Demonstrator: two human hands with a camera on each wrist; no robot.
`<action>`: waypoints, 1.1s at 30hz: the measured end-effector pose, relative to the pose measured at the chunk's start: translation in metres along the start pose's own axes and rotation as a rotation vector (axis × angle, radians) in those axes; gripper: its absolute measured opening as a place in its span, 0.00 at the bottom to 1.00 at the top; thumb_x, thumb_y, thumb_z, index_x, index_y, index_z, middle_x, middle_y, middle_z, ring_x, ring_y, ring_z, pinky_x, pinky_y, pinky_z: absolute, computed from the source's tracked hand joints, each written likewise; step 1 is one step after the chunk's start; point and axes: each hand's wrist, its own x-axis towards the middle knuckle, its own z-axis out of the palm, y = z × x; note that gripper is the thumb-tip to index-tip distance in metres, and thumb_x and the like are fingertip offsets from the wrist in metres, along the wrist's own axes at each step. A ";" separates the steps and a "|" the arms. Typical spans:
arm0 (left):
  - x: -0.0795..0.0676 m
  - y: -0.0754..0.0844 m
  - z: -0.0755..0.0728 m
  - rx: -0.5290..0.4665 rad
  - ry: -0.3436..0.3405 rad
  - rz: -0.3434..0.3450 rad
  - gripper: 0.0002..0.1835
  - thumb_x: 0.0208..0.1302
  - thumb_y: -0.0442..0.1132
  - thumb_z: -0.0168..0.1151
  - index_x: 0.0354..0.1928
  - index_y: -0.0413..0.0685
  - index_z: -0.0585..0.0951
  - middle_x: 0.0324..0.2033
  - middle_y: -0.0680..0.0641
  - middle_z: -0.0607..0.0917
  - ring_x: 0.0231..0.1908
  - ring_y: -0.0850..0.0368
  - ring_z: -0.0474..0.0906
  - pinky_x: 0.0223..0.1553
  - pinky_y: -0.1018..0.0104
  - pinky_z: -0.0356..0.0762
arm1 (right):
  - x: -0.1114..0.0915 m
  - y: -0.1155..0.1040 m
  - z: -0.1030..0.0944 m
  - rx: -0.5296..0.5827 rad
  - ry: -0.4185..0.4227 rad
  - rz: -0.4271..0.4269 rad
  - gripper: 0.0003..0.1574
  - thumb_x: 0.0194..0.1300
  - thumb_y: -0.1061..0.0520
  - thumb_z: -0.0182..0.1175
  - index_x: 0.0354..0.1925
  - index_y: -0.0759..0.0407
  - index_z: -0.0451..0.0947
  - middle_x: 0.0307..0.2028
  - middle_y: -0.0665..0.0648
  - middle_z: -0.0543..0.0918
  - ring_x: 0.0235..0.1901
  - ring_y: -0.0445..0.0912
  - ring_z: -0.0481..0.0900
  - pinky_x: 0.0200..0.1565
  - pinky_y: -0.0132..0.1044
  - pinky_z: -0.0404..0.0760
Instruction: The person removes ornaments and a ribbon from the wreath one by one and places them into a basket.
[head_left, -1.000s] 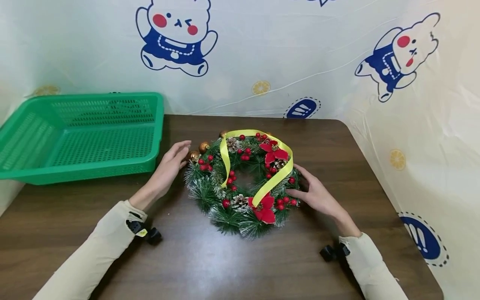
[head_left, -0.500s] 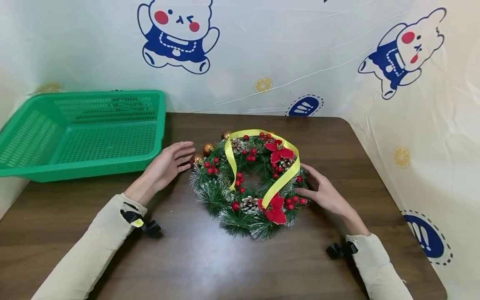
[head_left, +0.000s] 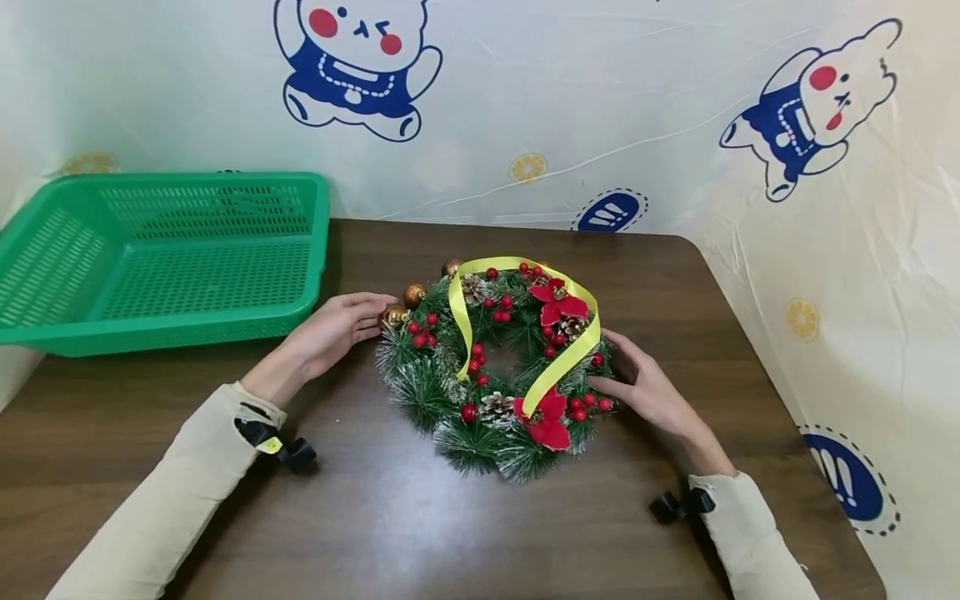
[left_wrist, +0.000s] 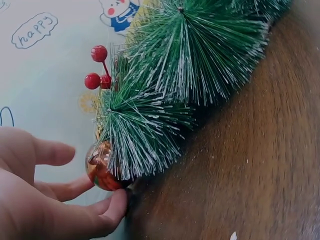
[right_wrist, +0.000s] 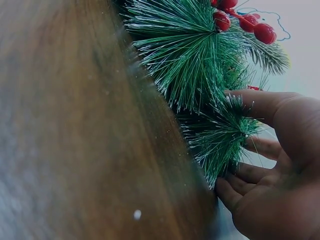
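Right hand [head_left: 648, 387] cups the green wreath [head_left: 423, 392] (yellow-ribboned).

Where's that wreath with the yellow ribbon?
In the head view, the wreath is near the middle, on the brown table, between the left hand and right hand, with the green basket to its left.

Green wreath [head_left: 491, 437], yellow ribbon [head_left: 562, 367], red berries [head_left: 590, 400], brown wood-grained table [head_left: 420, 533]

Word "happy" [left_wrist: 35, 30] on pale backdrop [head_left: 585, 83]; exclamation marks [head_left: 609, 212] in blue ovals [head_left: 868, 493].
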 end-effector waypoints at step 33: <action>-0.025 0.027 0.021 0.365 0.199 0.262 0.21 0.73 0.39 0.58 0.66 0.45 0.74 0.60 0.41 0.75 0.52 0.50 0.78 0.50 0.72 0.79 | 0.001 0.003 -0.001 -0.011 0.004 0.007 0.43 0.67 0.54 0.66 0.75 0.48 0.59 0.69 0.57 0.68 0.70 0.55 0.63 0.69 0.60 0.59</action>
